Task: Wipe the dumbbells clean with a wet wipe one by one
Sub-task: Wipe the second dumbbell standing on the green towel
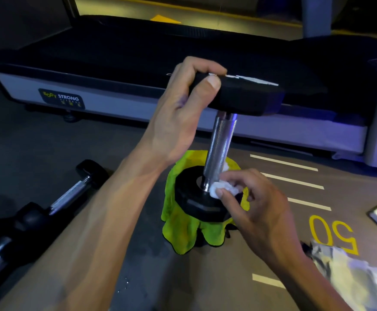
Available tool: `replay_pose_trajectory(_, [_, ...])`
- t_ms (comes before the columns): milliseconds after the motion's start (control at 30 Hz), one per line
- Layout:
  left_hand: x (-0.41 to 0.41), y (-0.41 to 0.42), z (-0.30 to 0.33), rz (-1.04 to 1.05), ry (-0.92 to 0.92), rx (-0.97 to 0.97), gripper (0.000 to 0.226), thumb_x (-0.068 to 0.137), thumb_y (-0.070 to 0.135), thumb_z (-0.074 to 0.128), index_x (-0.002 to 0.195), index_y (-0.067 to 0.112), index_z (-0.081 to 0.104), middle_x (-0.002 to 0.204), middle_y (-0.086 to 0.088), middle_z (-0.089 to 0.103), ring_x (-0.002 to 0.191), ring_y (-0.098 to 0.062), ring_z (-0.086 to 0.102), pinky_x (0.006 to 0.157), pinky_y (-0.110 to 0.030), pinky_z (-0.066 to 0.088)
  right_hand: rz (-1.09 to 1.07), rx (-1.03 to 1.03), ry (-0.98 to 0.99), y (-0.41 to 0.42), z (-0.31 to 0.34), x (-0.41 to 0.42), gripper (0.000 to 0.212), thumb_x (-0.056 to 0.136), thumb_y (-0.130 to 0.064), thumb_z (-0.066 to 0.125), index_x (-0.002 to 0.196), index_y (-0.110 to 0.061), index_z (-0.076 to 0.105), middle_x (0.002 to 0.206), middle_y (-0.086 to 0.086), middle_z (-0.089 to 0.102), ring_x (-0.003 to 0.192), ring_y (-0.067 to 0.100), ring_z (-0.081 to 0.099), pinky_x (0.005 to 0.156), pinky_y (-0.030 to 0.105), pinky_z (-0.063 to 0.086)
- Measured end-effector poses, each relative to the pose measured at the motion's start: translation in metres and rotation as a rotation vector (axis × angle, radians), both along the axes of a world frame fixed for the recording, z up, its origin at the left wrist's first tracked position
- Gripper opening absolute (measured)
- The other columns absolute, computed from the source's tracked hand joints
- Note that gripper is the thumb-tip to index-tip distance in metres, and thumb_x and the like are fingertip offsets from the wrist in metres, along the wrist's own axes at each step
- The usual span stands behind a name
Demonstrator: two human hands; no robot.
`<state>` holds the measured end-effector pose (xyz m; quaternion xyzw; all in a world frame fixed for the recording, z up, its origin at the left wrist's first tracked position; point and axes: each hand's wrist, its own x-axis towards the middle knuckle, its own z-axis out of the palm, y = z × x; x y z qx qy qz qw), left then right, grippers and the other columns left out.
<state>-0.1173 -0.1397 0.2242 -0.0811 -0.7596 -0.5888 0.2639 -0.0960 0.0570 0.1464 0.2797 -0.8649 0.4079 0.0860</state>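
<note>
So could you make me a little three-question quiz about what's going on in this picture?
1. True or false: the upright dumbbell stands on a yellow-green cloth.
2. Which hand grips the dumbbell's top head?
3. Where is the wet wipe pressed? A) top head B) base of the steel handle C) floor

Key:
1. True.
2. The left hand.
3. B; the right hand pinches it there.

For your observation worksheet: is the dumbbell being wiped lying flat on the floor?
No, the dumbbell stands on end on a green cloth, steadied by the left hand.
</note>
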Motion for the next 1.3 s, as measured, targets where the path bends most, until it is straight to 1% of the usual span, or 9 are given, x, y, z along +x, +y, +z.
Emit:
replay_pose_trajectory(100, [-0.001,-0.001,0.000,0.004,-0.003,0.014,0.026,0.095,0.044,0.045,0.111,0.031,0.059,0.120,-0.015,0.058,0.105,-0.012,0.052,0.096,-0.032,0.042,-0.019,-0.117,0.066,-0.014,0.012,-0.012,0.020,0.082,-0.019,0.084,0.087,-0.025,0.066,0.086,-0.013,0.062,0.074,0.004,0.058,0.064,0.013,0.041])
replay_pose_trajectory(233, [-0.002,-0.004,0.001,-0.002,-0.023,0.022,0.029,0.094,0.046,0.045,0.112,0.028,0.059,0.118,-0.018,0.058,0.107,-0.018,0.054,0.098,-0.038,0.044,-0.070,-0.187,0.151,-0.022,0.011,-0.020,0.020,0.081,-0.019,0.086,0.080,-0.017,0.066,0.086,-0.004,0.060,0.072,0.009,0.059,0.064,0.018,0.046])
replay_pose_trajectory(400, [-0.004,-0.005,0.000,-0.012,-0.015,0.029,0.030,0.095,0.047,0.044,0.113,0.029,0.059,0.116,-0.011,0.058,0.108,-0.018,0.054,0.098,-0.034,0.044,0.029,-0.139,-0.052,-0.008,0.002,-0.017,0.012,0.082,-0.018,0.085,0.081,-0.022,0.073,0.093,-0.010,0.065,0.081,0.010,0.068,0.073,0.029,0.057])
replay_pose_trajectory(567, [-0.007,-0.002,0.002,-0.019,-0.019,0.043,0.032,0.094,0.048,0.044,0.112,0.028,0.059,0.115,-0.011,0.057,0.108,-0.016,0.054,0.093,-0.026,0.041,0.031,-0.208,0.004,-0.014,0.017,-0.026,0.014,0.082,-0.014,0.084,0.085,-0.018,0.072,0.095,-0.007,0.064,0.083,0.011,0.066,0.075,0.019,0.053])
replay_pose_trajectory(733, [-0.008,-0.005,0.003,-0.026,-0.005,0.071,0.031,0.095,0.046,0.044,0.112,0.024,0.059,0.112,-0.003,0.056,0.105,-0.011,0.054,0.091,-0.023,0.042,0.105,-0.014,-0.142,-0.008,0.010,-0.028,0.015,0.080,-0.031,0.082,0.082,-0.028,0.067,0.089,-0.012,0.064,0.090,0.006,0.063,0.073,0.012,0.045])
replay_pose_trajectory(933, [-0.008,-0.002,0.006,-0.025,-0.027,0.084,0.025,0.100,0.030,0.041,0.113,0.018,0.058,0.107,-0.003,0.056,0.101,-0.009,0.054,0.088,-0.018,0.041,0.126,-0.033,-0.208,-0.009,0.016,-0.036,0.018,0.077,-0.024,0.086,0.074,-0.027,0.069,0.080,-0.011,0.067,0.078,0.006,0.062,0.067,0.012,0.045])
replay_pose_trajectory(1033, [-0.007,-0.001,0.006,-0.023,-0.020,0.094,0.026,0.100,0.029,0.040,0.115,0.015,0.057,0.107,-0.001,0.057,0.102,-0.009,0.054,0.088,-0.015,0.041,0.113,-0.179,-0.214,-0.012,0.026,-0.041,0.018,0.079,-0.016,0.087,0.077,-0.022,0.070,0.082,-0.004,0.072,0.073,0.017,0.068,0.068,0.037,0.058])
replay_pose_trajectory(1133, [-0.006,-0.002,0.008,-0.028,-0.021,0.085,0.027,0.102,0.028,0.039,0.116,0.014,0.057,0.107,-0.001,0.057,0.101,-0.009,0.055,0.088,-0.014,0.042,0.051,-0.470,-0.235,-0.022,0.035,-0.044,0.015,0.082,-0.010,0.084,0.082,-0.014,0.070,0.083,0.002,0.073,0.075,0.025,0.070,0.072,0.038,0.061])
replay_pose_trajectory(1300, [-0.007,-0.003,0.007,-0.023,-0.021,0.107,0.025,0.101,0.028,0.040,0.114,0.015,0.057,0.104,0.004,0.057,0.098,-0.003,0.054,0.085,-0.010,0.040,0.104,-0.212,-0.278,-0.018,0.010,-0.028,0.017,0.080,-0.020,0.087,0.077,-0.023,0.070,0.082,-0.001,0.068,0.064,0.012,0.061,0.059,0.028,0.049])
